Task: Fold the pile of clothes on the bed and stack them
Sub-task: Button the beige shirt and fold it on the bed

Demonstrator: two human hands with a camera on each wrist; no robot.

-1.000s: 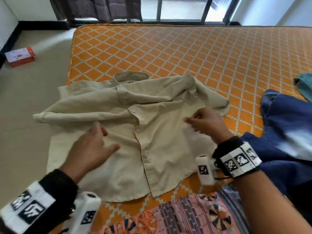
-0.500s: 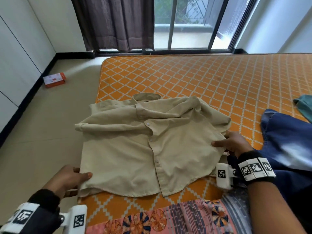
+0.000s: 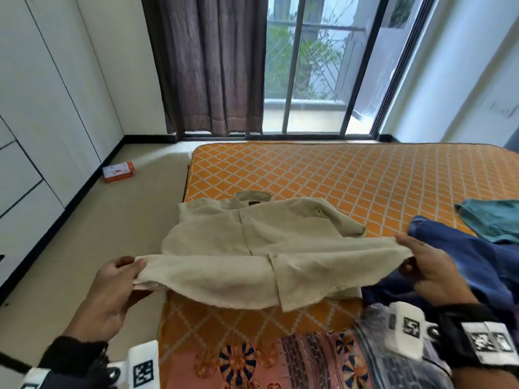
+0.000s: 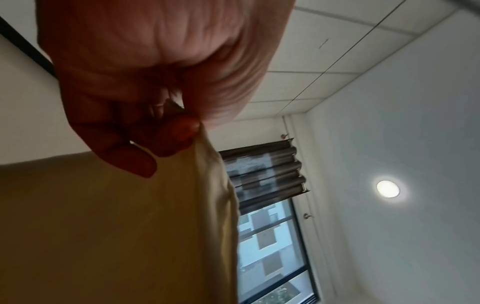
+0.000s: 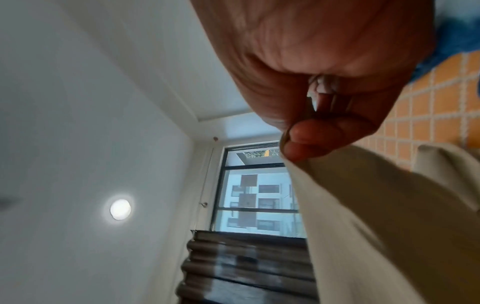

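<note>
While the beige shirt (image 3: 252, 248) hangs stretched between the two grips, its hem edge is off the bed (image 3: 337, 175) and its collar end lies on the mattress beyond them. The left hand (image 3: 112, 287) pinches one bottom corner, thumb on top and fingers curled under; the right hand (image 3: 429, 273) pinches the opposite corner the same way, and both wrist views show cloth clamped between thumb and fingers.

To do this fold well, I judge both grips should travel together toward the collar at an even height, keeping the cloth taut between them so the hem lands straight. The button placket runs midway between the grips and overlaps unevenly near the hem; a light sideways pull would likely square it. A bunched sleeve lies beyond the right grip and may need tucking first, or it will leave a lump. The fabric looks thin and limp, so any slack will probably sag into creases.

Under the shirt is an orange mattress cover with a white diamond pattern. Just past the right grip lies a blue denim garment (image 3: 463, 262), with a teal garment (image 3: 494, 220) further beyond it. Nearer than both grips is a pink patterned cloth (image 3: 252, 360). Outward of the left grip is pale floor with a small orange box (image 3: 118, 172), white cupboard doors, and ahead a dark curtain (image 3: 207, 66) beside a barred window.
</note>
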